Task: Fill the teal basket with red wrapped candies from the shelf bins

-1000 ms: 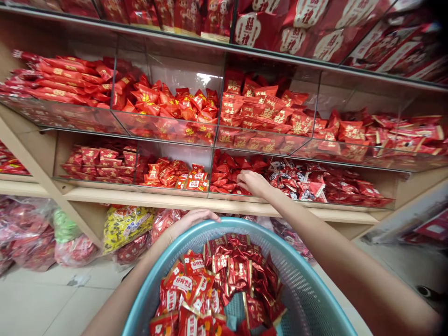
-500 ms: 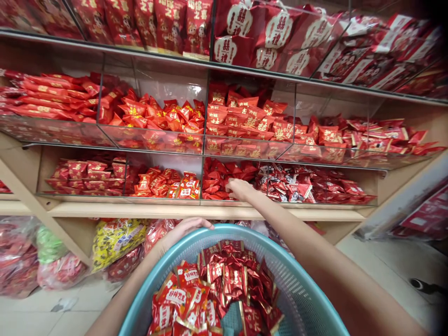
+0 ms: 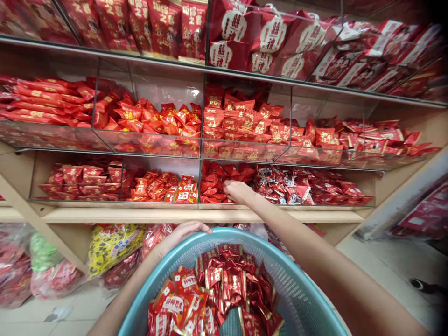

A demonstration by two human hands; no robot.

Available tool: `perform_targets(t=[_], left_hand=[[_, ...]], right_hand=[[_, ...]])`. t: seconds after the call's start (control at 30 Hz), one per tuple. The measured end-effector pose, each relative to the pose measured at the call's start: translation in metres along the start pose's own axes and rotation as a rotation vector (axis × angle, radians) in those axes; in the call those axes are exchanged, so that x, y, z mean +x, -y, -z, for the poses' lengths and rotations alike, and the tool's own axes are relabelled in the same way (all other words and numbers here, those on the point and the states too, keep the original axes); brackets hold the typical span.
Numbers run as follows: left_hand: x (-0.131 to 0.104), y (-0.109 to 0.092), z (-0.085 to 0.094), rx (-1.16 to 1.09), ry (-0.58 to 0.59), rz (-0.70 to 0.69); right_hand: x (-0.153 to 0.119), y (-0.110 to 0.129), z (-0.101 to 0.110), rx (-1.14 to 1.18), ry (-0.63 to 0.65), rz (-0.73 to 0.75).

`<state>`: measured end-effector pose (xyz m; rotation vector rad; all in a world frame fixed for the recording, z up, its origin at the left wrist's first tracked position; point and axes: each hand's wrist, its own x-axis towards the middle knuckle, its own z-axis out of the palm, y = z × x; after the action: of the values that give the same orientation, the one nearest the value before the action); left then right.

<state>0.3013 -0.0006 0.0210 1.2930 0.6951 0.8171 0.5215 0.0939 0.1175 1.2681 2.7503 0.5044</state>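
pale wooden shelving [image 3: 203, 215] — heaps of small red packets [image 3: 212, 182]

Head view (just one), facing shelves [image 3: 140, 215], angled down, basket [image 3: 297, 284] close

Chinese characters in black, gold and red.
White badges [image 3: 274, 35] on dark red bags [image 3: 241, 55] at the top right read "囍" above "禮"; tall packets [image 3: 167, 37] to their left end in "之喜". Lower, gold "大旺" and "囍" mark a stack of red packets [image 3: 233, 122]. In the basket [image 3: 224, 232], labels on orange-red packets [image 3: 175, 304] begin "好柿"; gold lettering on the darker wrappers [image 3: 234, 285] is unclear.
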Motion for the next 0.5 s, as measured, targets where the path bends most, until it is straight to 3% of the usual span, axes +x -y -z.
perform_targets(t=[0.3, 0.5], left_hand=[[-0.002, -0.003, -0.003, -0.022, -0.005, 0.045], [-0.004, -0.007, -0.005, 0.011, -0.011, 0.012]], right_hand=[[-0.018, -0.013, 0.007, 0.051, -0.175, -0.007], [-0.034, -0.018, 0.020, 0.377, -0.334, -0.085]])
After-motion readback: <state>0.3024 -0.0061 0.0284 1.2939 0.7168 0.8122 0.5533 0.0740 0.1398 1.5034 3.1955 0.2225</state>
